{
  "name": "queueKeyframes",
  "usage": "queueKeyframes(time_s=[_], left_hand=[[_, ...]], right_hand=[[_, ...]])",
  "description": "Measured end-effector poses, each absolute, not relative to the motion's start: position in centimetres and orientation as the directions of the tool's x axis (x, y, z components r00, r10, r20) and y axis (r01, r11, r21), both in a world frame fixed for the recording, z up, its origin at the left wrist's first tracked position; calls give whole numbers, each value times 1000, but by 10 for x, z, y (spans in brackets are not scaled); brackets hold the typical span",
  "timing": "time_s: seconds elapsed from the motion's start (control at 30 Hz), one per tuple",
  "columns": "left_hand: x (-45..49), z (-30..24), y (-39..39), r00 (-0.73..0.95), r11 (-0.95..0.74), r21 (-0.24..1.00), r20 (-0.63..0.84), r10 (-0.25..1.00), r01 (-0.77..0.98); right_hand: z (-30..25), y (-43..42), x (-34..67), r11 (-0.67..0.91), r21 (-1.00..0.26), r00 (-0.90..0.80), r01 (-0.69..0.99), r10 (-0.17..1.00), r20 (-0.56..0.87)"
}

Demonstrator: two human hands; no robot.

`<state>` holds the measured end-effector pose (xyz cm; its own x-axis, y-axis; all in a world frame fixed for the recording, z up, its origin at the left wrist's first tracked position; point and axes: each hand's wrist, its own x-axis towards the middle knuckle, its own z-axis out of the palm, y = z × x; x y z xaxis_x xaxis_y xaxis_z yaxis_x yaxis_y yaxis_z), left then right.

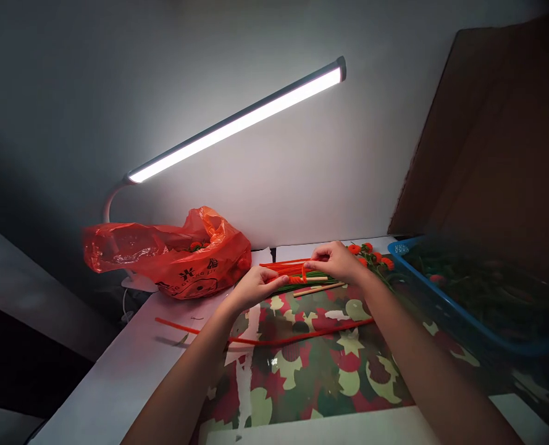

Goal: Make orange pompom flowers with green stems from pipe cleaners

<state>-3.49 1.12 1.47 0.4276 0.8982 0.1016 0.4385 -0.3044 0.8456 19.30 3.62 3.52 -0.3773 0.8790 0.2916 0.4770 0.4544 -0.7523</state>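
Stick [319, 279] has orange chenille stem [296, 280] coiled around it. My left hand [257, 286] pinches stem left of stick's bare end; right hand [333, 261] pinches stem just above stick. I'd judge even tension best, turns touching.

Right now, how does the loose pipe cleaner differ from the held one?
The loose pipe cleaner runs in a shallow curve; the held pipe cleaner appears wound around a wooden stick. Left hand and right hand hold the wound one, neither the loose one. Both look orange-red.
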Motion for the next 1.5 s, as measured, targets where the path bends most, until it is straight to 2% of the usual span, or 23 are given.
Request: queueKeyframes(time_s=[0.1,0.2,0.3,0.4,0.53,0.7,0.93,1.1,1.17,1.33,1.5], left_hand=[[-34,13,12,274,-254,789,114,955,559],[-32,11,14,122,-196,800,153,981,567],[-32,9,17,56,-181,838,178,982,515],[-32,9,21,79,-194,879,178,981,436],[-31,10,20,195,-257,898,197,961,358],[-32,14,14,329,-323,871,202,923,370],[-38,18,13,383,-376,774,188,905,509],[-35,21,8,304,-380,473,232,924,795],[-32,22,6,240,-322,407,241,941,855],[-24,19,3,87,-199,422,269,959,884],[-22,12,5,-21,-144,487,317,948,862]], right_hand=[[42,29,189,515,-564,-356,646,856,375],[45,23,182,522,-498,-335,692,844,418],[41,22,177,520,-626,-323,581,854,408],[35,27,175,496,-773,-380,395,855,354],[28,37,180,452,-849,-493,274,824,280],[25,44,189,403,-887,-516,226,821,242],[21,47,197,420,-826,-507,376,839,197],[20,43,193,468,-679,-447,565,866,225],[23,39,188,482,-607,-405,632,873,272],[29,29,177,481,-493,-349,725,873,340],[27,28,172,497,-502,-372,707,866,334]])
